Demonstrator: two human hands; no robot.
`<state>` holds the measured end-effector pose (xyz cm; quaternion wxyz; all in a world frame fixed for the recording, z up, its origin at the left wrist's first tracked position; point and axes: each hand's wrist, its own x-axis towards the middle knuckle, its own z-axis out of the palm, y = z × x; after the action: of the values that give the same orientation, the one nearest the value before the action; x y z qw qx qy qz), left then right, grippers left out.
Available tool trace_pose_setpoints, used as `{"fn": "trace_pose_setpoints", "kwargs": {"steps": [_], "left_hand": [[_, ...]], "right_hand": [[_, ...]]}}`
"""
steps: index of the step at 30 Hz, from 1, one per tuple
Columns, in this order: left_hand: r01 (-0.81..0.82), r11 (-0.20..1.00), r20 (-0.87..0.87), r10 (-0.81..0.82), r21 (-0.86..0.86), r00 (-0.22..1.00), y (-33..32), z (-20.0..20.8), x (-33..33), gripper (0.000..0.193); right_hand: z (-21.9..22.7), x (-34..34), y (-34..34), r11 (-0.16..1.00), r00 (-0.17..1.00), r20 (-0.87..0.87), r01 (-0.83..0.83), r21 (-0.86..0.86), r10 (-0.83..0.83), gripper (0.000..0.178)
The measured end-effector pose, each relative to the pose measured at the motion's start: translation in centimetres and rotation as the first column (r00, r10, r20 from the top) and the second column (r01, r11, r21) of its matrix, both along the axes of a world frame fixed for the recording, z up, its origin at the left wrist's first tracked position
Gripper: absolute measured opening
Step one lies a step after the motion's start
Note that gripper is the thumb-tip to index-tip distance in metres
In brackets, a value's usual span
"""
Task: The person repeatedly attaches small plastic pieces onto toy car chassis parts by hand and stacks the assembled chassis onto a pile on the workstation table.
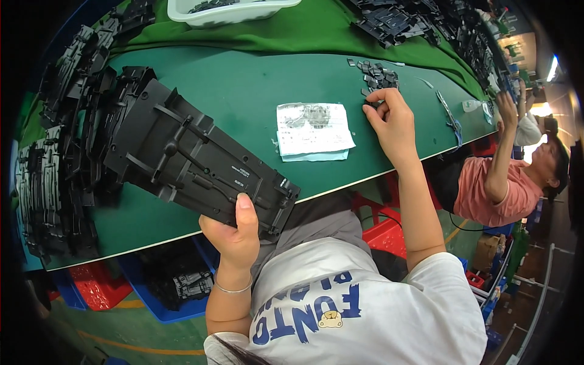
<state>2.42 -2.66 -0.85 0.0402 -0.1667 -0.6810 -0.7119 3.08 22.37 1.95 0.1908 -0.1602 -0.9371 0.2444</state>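
My left hand [234,234] is closed on the near end of a large black moulded plastic part [201,161], thumb on top and fingers hidden beneath. The part is held tilted above the table's left side, its ribs and posts facing up. My right hand [394,125] is at the near edge of a small pile of black square pieces [380,76]. Its thumb and fingers are pinched together, with a bit of dark material showing between them, seemingly one of those small pieces. Between both hands lies a white printed paper slip [313,128] on the table.
Stacks of similar black parts [52,188] line the left side of the green table [243,85]. A white tub [234,13] and more black parts [401,24] sit on green cloth at the back. Scissors [450,118] lie at right. Another person [499,188] works beyond.
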Motion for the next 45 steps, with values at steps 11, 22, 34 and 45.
{"fn": "trace_pose_setpoints", "kwargs": {"steps": [11,22,34,45], "left_hand": [[-0.154,0.988,-0.046,0.154,0.002,0.987,0.9,0.7,-0.5,0.004],[-0.121,0.993,-0.038,0.121,0.0,0.992,0.8,0.5,-0.5,0.004],[-0.111,0.994,-0.054,0.11,-0.001,0.992,0.6,0.3,-0.5,0.005],[-0.109,0.994,-0.022,0.109,0.006,0.994,0.6,0.4,-0.4,0.005]], "right_hand": [[1.5,-0.8,-3.8,0.887,0.928,-0.148,-0.37,-0.278,0.341,0.015],[2.1,-2.7,-5.3,0.866,0.866,0.02,-0.499,-0.042,0.5,0.01],[1.6,-3.1,-5.7,0.856,0.859,0.066,-0.512,0.07,0.508,0.01],[1.4,-3.0,-5.7,0.852,0.86,0.055,-0.51,0.116,0.507,0.008]]}}
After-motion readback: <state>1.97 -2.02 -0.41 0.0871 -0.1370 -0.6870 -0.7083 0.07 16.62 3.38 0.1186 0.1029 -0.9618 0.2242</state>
